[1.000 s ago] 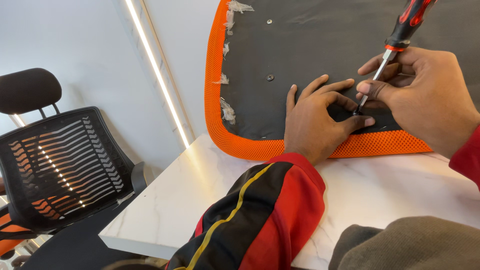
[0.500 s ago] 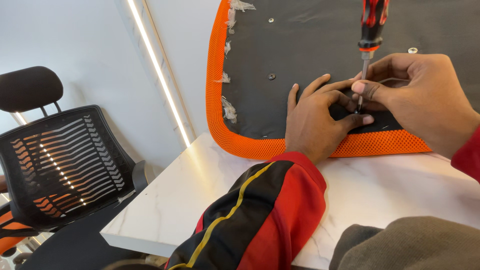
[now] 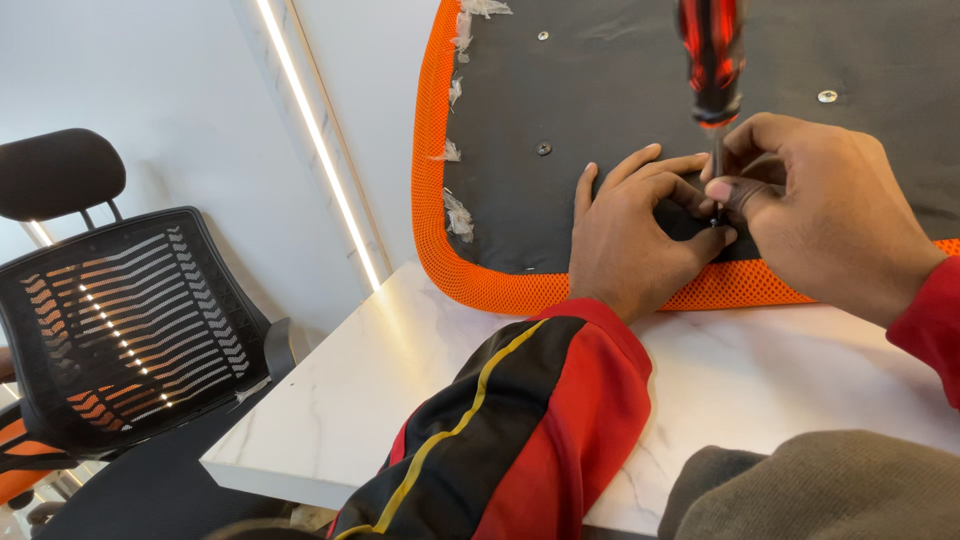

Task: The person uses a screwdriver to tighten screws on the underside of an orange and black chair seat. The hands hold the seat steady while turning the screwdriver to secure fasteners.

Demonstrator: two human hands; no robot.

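A black mesh office chair (image 3: 120,320) stood left of the white marble counter (image 3: 380,400). A lit light strip (image 3: 320,150) ran down the wall.

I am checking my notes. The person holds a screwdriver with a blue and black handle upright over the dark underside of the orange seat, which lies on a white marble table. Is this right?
Not quite: the head view shows the screwdriver handle is red and black, not blue. The rest holds: it stands upright over the orange seat on the white marble table.

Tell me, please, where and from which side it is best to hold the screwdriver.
Probably the red-and-black handle, taken from above or from the right: the screwdriver stands nearly upright, its thin shaft is crowded by the fingertips of the right hand, and the left hand lies flat on the left.
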